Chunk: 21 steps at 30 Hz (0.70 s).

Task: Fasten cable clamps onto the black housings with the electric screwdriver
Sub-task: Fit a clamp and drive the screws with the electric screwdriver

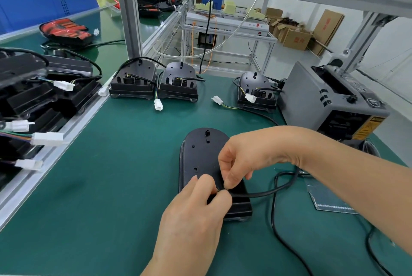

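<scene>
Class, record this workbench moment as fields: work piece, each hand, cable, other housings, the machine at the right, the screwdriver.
work piece: black housing, flat on the green mat
left hand: grips the black cable at the housing's near end
right hand: pinches the cable at the same spot
cable run: loops off to the right over the mat
other housings: three along the mat's far edge
machine: grey box at the right
electric screwdriver: not in view

Your housing [200, 157] is matt black plastic, its cable [260, 195] smooth and slightly glossy. The mat [111, 186] under you is matt green; the frame [130, 19] is dull grey metal.
</scene>
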Each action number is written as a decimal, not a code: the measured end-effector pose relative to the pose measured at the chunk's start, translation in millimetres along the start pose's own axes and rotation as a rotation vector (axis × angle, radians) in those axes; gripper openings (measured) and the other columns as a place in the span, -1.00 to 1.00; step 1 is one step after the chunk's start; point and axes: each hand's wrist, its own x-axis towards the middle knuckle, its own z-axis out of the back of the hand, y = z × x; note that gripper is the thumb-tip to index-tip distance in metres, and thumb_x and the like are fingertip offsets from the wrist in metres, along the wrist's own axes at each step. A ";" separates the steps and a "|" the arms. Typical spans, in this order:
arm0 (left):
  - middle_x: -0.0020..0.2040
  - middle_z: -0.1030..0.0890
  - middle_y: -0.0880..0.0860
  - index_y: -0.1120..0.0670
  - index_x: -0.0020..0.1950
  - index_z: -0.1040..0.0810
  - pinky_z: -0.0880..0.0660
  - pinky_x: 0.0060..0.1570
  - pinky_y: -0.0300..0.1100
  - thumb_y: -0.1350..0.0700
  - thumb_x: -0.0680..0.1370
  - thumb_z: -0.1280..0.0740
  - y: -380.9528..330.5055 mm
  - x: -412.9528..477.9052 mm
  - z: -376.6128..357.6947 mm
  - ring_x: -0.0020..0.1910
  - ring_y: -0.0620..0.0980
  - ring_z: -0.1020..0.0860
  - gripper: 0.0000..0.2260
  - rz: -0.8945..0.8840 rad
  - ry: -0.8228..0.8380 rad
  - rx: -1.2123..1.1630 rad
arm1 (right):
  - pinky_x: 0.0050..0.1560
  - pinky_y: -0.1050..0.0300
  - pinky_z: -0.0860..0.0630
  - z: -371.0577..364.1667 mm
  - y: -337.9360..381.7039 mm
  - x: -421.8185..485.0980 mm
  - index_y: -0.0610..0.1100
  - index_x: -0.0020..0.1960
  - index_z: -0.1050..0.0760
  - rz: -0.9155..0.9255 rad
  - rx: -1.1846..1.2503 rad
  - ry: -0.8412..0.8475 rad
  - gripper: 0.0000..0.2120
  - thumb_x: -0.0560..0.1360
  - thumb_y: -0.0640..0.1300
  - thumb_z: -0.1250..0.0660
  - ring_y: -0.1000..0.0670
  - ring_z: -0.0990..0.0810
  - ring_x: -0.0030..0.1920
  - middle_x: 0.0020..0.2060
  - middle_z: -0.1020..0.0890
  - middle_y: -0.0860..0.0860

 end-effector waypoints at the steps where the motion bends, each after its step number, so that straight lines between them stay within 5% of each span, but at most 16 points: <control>1: -0.31 -0.43 0.02 0.10 -0.31 -0.52 -0.34 -0.19 -0.34 0.37 0.21 -0.50 0.3 -0.4 -0.2 -0.30 -0.01 -0.58 -0.75 -0.005 0.015 0.019 | -0.37 0.46 -0.43 -0.4 -0.5 -0.3 0.03 -0.23 -0.56 0.007 0.007 -0.011 -0.90 0.42 -0.04 -0.46 0.34 -0.49 -0.45 -0.37 -0.57 0.20; 10: -0.31 -0.41 0.03 0.11 -0.34 -0.51 -0.22 -0.22 -0.37 0.35 0.30 -0.36 -1.4 0.7 3.0 -0.32 0.00 -0.57 -0.85 -0.001 0.011 0.064 | -0.32 0.43 -0.44 -10.1 -6.4 -6.7 0.02 -0.23 -0.56 0.040 0.133 -0.058 -0.90 0.43 -0.09 -0.45 0.32 -0.51 -0.42 -0.34 -0.59 0.17; 13: -0.34 -0.39 0.05 0.13 -0.37 -0.49 -0.22 -0.22 -0.41 0.39 0.25 -0.46 -1.6 1.5 2.9 -0.39 0.01 -0.51 -0.78 -0.009 -0.007 0.042 | -0.35 0.42 -0.45 -9.0 -2.9 -4.5 -0.02 -0.22 -0.55 0.014 0.096 -0.056 -0.90 0.44 -0.10 -0.45 0.31 -0.51 -0.44 -0.33 -0.57 0.15; 17: -0.32 -0.39 0.04 0.11 -0.31 -0.53 -0.43 -0.27 -0.36 0.35 0.26 -0.52 0.8 -0.3 2.1 -0.33 0.01 -0.58 -0.78 -0.010 0.024 -0.013 | -0.20 0.31 -0.56 -7.2 -1.8 -1.6 -0.08 -0.17 -0.55 0.000 0.114 -0.010 -0.93 0.47 -0.14 -0.41 0.14 -0.53 -0.23 -0.23 -0.57 0.04; 21: -0.33 -0.41 0.05 0.13 -0.31 -0.55 -0.37 -0.23 -0.32 0.43 0.20 -0.50 0.7 -0.2 1.1 -0.31 0.03 -0.59 -0.74 0.004 0.046 -0.003 | -0.13 0.27 -0.57 -8.7 -4.8 -3.6 -0.13 -0.12 -0.57 0.013 0.175 -0.011 -0.95 0.47 -0.15 -0.41 0.08 -0.51 -0.15 -0.20 -0.55 -0.02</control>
